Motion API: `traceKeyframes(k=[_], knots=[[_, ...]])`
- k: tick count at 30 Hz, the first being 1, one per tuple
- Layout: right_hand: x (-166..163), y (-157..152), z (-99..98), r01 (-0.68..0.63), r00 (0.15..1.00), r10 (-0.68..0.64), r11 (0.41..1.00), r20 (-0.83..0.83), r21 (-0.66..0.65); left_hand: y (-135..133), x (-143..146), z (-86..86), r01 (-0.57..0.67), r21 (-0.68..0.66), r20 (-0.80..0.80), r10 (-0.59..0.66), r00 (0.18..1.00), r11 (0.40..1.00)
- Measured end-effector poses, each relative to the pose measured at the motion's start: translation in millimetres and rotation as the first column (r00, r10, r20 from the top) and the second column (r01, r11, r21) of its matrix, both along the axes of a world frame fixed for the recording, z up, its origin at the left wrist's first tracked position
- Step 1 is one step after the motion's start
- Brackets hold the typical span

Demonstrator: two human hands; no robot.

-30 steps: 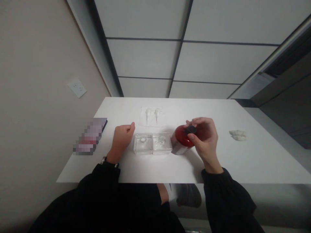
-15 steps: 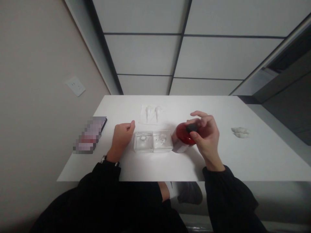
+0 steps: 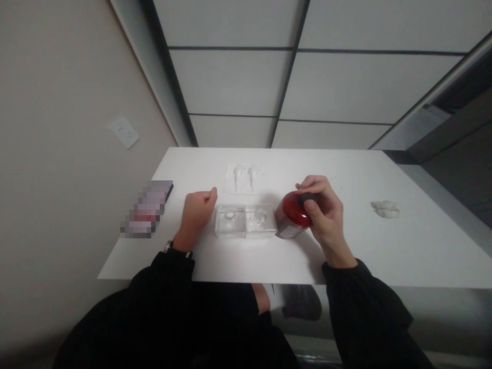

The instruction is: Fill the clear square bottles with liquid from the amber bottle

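Observation:
A red bottle with a pale label and a black cap stands tilted on the white table. My right hand pinches the cap between thumb and fingers. Left of the bottle are two clear square containers side by side, each with a small round piece inside. Beside their left edge my left hand rests on the table as a loose fist with nothing visible in it. Behind the containers, two small translucent dropper-like pieces lie on a thin white sheet.
A phone, its screen blurred out, lies at the table's left edge. A crumpled whitish tissue is on the right. The wall with a socket borders the left, and white panels stand behind the table.
My right fingers have closed in around the black cap; before, some were raised. The left hand stays in its fist. The whole view has shifted slightly.

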State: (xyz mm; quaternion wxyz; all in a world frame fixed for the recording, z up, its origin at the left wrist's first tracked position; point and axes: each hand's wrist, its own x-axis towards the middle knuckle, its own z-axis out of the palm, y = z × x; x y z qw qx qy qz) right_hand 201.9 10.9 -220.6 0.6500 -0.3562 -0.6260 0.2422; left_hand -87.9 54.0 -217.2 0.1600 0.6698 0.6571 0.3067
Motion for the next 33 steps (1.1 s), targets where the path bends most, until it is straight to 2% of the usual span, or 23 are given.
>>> traceKeyframes(k=[6,10,13,15,17,19,21,22,24,28,33], knots=[[-3.4,-2.5,-5.8,-0.022,0.998,0.02,0.999,-0.057,-0.027,0.2,-1.4,-2.6,0.008,0.019,0.011,-0.009,1.0,1.0],[1.0,-1.0,-6.6,-0.011,0.978,-0.016,0.992,-0.21,-0.128,1.7,-2.1,-6.6,0.017,0.047,0.031,-0.018,0.999,0.999],[8.5,23.8,-7.4,0.018,0.928,-0.093,0.978,-0.362,-0.207,1.7,-3.4,-7.5,0.012,0.082,0.046,-0.016,0.999,0.997],[12.6,52.9,-8.5,0.065,0.921,-0.158,0.963,-0.356,-0.261,-2.2,-4.9,-3.2,0.009,0.177,0.095,-0.026,0.995,0.984],[15.0,84.8,-10.7,0.137,0.929,-0.212,0.958,-0.302,-0.25,-11.1,-5.6,6.8,0.08,0.339,0.133,-0.132,0.982,0.938],[16.1,110.9,-14.5,0.219,0.945,-0.254,0.959,-0.205,-0.179,-23.7,-4.0,21.5,0.277,0.472,0.039,-0.333,0.942,0.837],[17.2,125.5,-19.6,0.292,0.945,-0.305,0.95,-0.12,-0.115,-35.9,0.7,37.2,0.492,0.482,-0.143,-0.488,0.861,0.725],[18.0,128.3,-22.3,0.315,0.943,-0.323,0.944,-0.079,-0.092,-40.6,3.9,43.8,0.565,0.471,-0.217,-0.531,0.819,0.678],[20.2,127.6,-26.3,0.34,0.94,-0.34,0.938,0.006,-0.067,-45.6,10.3,52.5,0.646,0.441,-0.328,-0.558,0.762,0.623],[24.6,120.5,-28.1,0.348,0.934,-0.34,0.935,0.112,-0.069,-43.2,15.2,52.8,0.731,0.356,-0.471,-0.564,0.678,0.582],[25.6,122.3,-27.8,0.35,0.932,-0.338,0.933,0.132,-0.08,-41.5,12.8,50.4,0.767,0.294,-0.461,-0.618,0.637,0.571]])
